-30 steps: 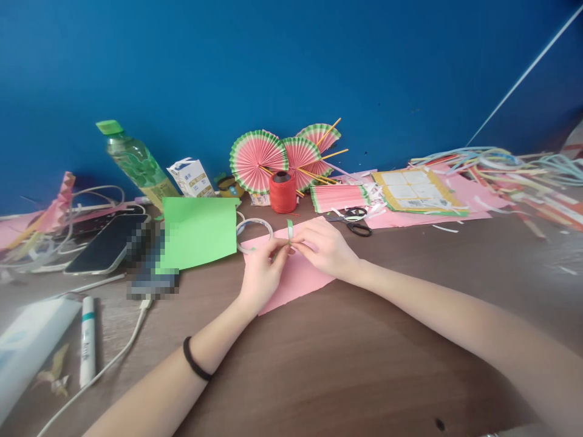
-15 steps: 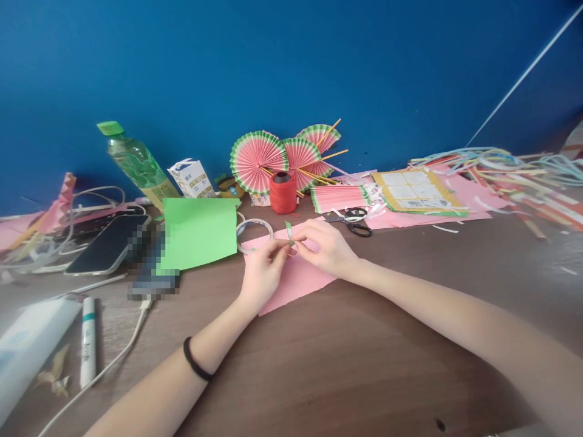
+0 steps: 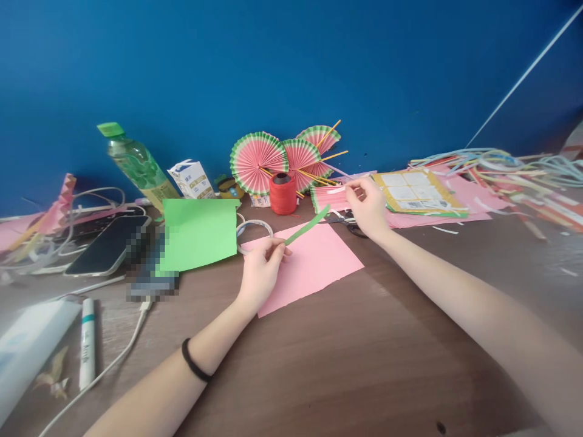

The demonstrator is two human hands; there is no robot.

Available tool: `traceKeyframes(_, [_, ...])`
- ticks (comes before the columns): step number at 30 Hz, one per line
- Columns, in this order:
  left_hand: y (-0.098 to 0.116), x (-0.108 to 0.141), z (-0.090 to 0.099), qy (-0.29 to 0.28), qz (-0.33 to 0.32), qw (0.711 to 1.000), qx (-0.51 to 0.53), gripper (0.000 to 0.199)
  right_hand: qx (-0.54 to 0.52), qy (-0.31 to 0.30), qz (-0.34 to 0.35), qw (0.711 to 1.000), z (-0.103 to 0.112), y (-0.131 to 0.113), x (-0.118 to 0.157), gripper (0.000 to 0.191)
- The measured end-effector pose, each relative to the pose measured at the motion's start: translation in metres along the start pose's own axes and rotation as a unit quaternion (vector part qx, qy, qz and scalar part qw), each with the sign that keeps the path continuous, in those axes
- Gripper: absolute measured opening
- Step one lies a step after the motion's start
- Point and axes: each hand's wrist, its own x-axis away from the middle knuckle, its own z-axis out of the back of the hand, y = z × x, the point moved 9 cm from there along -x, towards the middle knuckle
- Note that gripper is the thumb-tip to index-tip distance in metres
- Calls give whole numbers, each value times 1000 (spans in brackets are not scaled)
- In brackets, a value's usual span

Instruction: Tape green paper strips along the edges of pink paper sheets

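My left hand [image 3: 264, 261] is closed in a pinch on one end of a narrow green paper strip [image 3: 307, 226]. The strip slants up to the right above a pink paper sheet [image 3: 314, 264] lying on the table. Farther right, my right hand [image 3: 368, 205] pinches a thin white strip [image 3: 337, 190], which looks like peeled tape backing. Behind that hand lies a pleated pink paper piece with green edges [image 3: 321, 199]. Black-handled scissors [image 3: 357, 230] sit partly hidden under the hand. A roll of tape [image 3: 255, 223] rests beyond my left hand.
A red thread spool [image 3: 282, 195] stands before several folded paper fans [image 3: 257, 159]. To the left are a green sheet [image 3: 203, 233], a carton [image 3: 194, 179], a bottle [image 3: 136, 161], a phone [image 3: 107, 246] and a marker [image 3: 87, 346]. Paper packs [image 3: 416, 191] and strips [image 3: 514, 161] lie right.
My right hand has moved right and back, away from my left hand, with a white strip in its fingers. The green strip now stretches out from my left hand, which has barely moved.
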Motion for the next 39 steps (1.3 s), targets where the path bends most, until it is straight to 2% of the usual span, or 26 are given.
traceKeyframes(4, [-1,0,1,6,15,1000,20,17,31,7,-11,999,2,19,-1,19])
traceKeyframes(7, [-6,-1,-2,-4,35,999,36,24,51,8,2,999,0,19,-2,19])
traceKeyframes(10, [-8,0,-1,-2,35,998,48,25,52,10,31,998,-1,7,-1,7])
traceKeyframes(13, [-5,1,0,4,24,998,57,24,61,-7,89,994,-4,-17,4,16])
traceKeyframes(15, [-2,1,1,11,10,998,59,23,31,-65,108,992,-14,-33,10,18])
traceKeyframes(17, [2,1,2,17,-8,998,59,23,-37,-167,88,981,-32,-45,19,19])
traceKeyframes(21, [8,3,2,14,-22,998,61,20,-141,-379,48,913,-70,-73,55,19])
traceKeyframes(24, [12,5,0,7,-24,998,64,15,-194,-475,59,856,-85,-94,82,22])
traceKeyframes(26, [16,7,-3,-8,-31,997,66,14,-216,-505,66,833,-90,-102,94,26])
traceKeyframes(28, [19,9,-8,-30,-38,997,66,15,-229,-504,43,832,-93,-102,98,33])
traceKeyframes(32, [18,10,-13,-53,-28,996,68,23,-251,-449,-13,857,-91,-93,89,42])
traceKeyframes(36, [15,7,-17,-74,-32,994,75,30,-239,-411,-27,879,-87,-86,81,42])
traceKeyframes(39, [15,6,-17,-80,-57,992,77,35,-218,-398,-8,891,-83,-87,79,40])
